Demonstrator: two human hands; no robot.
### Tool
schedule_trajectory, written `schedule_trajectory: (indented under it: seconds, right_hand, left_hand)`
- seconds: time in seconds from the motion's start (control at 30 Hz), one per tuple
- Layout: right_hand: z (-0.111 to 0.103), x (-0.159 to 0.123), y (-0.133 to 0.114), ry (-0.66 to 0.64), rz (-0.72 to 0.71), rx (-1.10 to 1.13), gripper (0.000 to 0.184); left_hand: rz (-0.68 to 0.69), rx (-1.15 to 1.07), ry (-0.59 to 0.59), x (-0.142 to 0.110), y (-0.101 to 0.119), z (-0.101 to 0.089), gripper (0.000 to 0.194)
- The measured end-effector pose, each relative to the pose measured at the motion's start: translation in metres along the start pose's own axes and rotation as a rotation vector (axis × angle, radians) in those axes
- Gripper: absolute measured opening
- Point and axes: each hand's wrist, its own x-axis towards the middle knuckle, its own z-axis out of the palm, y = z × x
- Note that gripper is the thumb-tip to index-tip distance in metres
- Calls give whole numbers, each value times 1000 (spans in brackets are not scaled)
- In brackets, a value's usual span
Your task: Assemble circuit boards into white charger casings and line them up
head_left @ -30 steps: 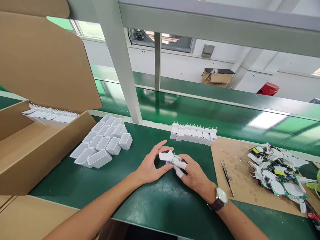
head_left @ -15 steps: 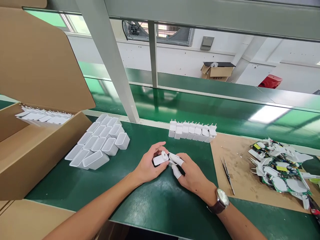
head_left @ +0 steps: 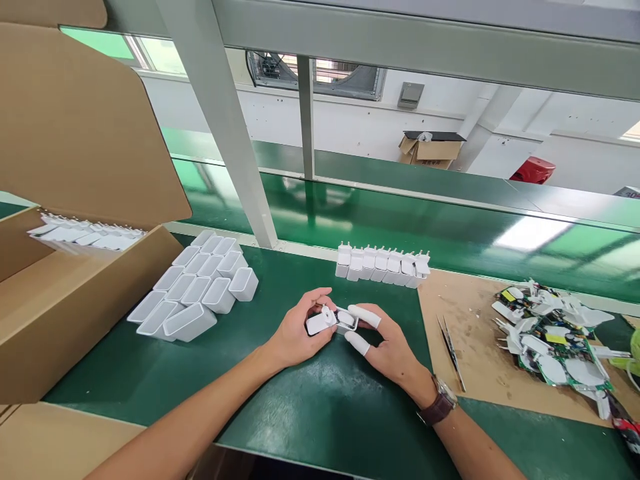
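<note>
Above the middle of the green table, my left hand (head_left: 296,333) is closed around a small white charger case (head_left: 347,327). Its plug cover (head_left: 321,323) lies folded out to the left, under my left fingers. Some dark and white inner parts show inside the case's open top. My right hand (head_left: 383,340), with white cots on thumb and forefinger, grips the case's right end, the forefinger at the far edge and the thumb at the near side. Behind my hands stands a row of several white chargers (head_left: 383,265) with raised plug covers.
Several open white casings (head_left: 196,288) stand at the left, beside a cardboard box (head_left: 100,300) holding white plug covers (head_left: 87,233). On a brown board (head_left: 480,373) at the right lie tweezers (head_left: 451,353) and a pile of circuit boards (head_left: 555,340) with white parts. A metal post (head_left: 225,127) rises behind.
My right fingers have moved apart and slightly right along the case, baring more of its open top. My left hand keeps its hold. The view has shifted slightly.
</note>
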Motion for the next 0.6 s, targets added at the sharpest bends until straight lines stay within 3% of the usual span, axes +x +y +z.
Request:
schedule_trajectory:
  seconds: [0.17,0.3,0.4,0.47,0.6]
  right_hand:
    - [6,-2,-1,-9,-151,-176,49]
    - [8,-3,-5,29,-128,-211,48]
    - [10,-1,-4,1,-85,-185,36]
    - [13,0,-3,31,28,-45,28]
    - [15,4,-6,55,426,479,30]
  left_hand:
    - [28,18,17,-3,5,-1,66]
    - [44,6,31,-4,8,-1,80]
    - [13,57,11,-3,6,-1,72]
    - [-5,42,26,-3,5,0,79]
    - [94,33,40,-4,5,5,111]
